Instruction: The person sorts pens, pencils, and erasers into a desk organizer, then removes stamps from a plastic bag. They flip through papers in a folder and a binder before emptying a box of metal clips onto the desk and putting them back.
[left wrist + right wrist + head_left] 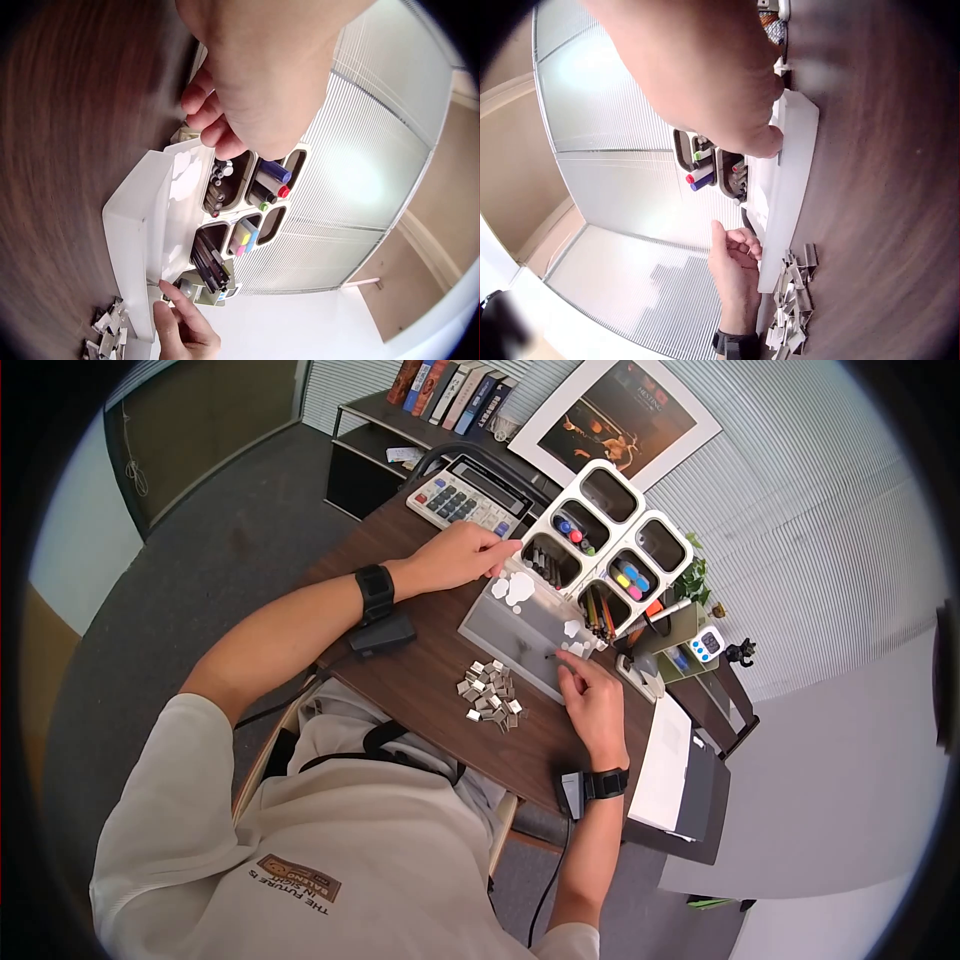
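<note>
My right hand (595, 705) is at the right end of a translucent drawer (480, 622) that stands out from a white desk organizer (648, 518). Its thumb and index finger pinch a small thin dark thing (153, 283) over the drawer; its kind cannot be made out. My left hand (455, 557) is by the drawer's left end and the organizer's left side, fingers loosely bent, holding nothing visible. In the right wrist view the palm of this left hand (736, 262) shows. Several silver metal clips (488, 693) lie heaped on the table in front of the drawer.
Markers (575, 535), highlighters (630, 580) and pencils (600, 615) fill organizer compartments. A calculator (465, 500) lies at the left back. To the right are a green holder (685, 650) with a small timer (707, 644), and white paper (660, 770). A black device (382, 635) sits under the left wrist.
</note>
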Motion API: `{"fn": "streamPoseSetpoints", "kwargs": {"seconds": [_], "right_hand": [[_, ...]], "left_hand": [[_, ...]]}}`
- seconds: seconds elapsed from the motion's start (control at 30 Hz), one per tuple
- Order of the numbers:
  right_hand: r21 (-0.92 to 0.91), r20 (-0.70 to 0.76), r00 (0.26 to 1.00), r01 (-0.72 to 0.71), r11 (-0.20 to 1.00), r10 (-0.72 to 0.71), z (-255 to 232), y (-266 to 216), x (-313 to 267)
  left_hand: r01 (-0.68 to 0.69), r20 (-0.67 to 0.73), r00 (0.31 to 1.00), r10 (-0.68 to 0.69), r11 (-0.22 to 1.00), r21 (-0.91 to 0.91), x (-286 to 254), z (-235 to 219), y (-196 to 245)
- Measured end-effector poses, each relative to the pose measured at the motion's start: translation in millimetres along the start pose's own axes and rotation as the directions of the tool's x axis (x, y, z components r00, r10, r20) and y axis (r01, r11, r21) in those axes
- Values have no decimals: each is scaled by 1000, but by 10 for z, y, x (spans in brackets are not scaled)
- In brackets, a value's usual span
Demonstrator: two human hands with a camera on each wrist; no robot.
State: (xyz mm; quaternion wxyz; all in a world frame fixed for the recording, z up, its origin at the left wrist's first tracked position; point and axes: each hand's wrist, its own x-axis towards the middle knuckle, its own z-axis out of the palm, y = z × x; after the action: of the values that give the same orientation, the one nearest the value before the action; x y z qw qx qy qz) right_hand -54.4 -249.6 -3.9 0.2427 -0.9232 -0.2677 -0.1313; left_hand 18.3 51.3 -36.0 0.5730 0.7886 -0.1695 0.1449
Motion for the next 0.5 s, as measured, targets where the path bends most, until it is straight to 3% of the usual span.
{"fn": "streamPoseSetpoints", "kwargs": {"seconds": [0.5], "right_hand": [[64,13,999,-39,997,38,-5,-44,2]], "left_hand": [[7,7,1000,-7,1000,7,3,-1,2]]}}
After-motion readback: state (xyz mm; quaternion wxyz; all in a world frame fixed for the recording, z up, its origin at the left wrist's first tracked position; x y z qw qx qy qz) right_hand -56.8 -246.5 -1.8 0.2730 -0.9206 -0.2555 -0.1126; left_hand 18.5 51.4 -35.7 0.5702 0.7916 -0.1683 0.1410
